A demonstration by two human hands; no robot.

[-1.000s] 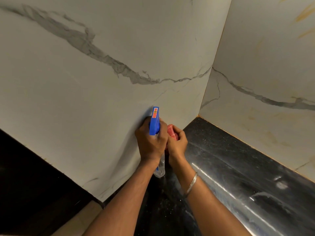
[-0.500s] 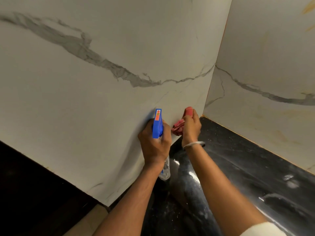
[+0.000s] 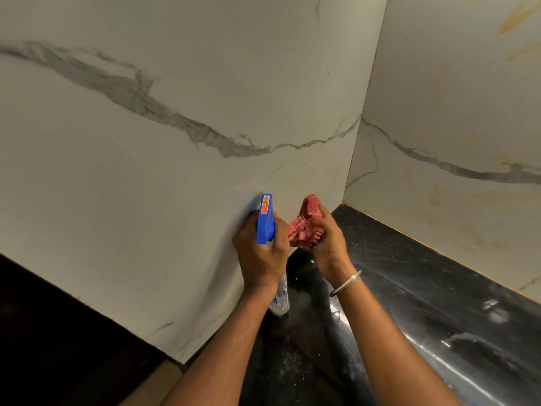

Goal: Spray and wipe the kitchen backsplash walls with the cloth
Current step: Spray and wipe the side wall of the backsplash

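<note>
Backsplash walls (image 3: 175, 200) of veined white marble meet in a corner above the dark bench (image 3: 424, 288). The left hand (image 3: 260, 253) grips the blue-headed spray bottle (image 3: 265, 218), aimed at the left wall, and the right hand (image 3: 329, 238) clutches the bunched red cloth (image 3: 301, 230) just beside it. This looks like the spraying step; next, the cloth needs pressing flat onto the wetted patch and sweeping across.

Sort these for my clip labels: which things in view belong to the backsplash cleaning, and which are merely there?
Part of the job: spray bottle, gripped by the left hand; red cloth, bunched in the right hand; marble backsplash walls.
Just there: black countertop; bangle on the right wrist.
</note>
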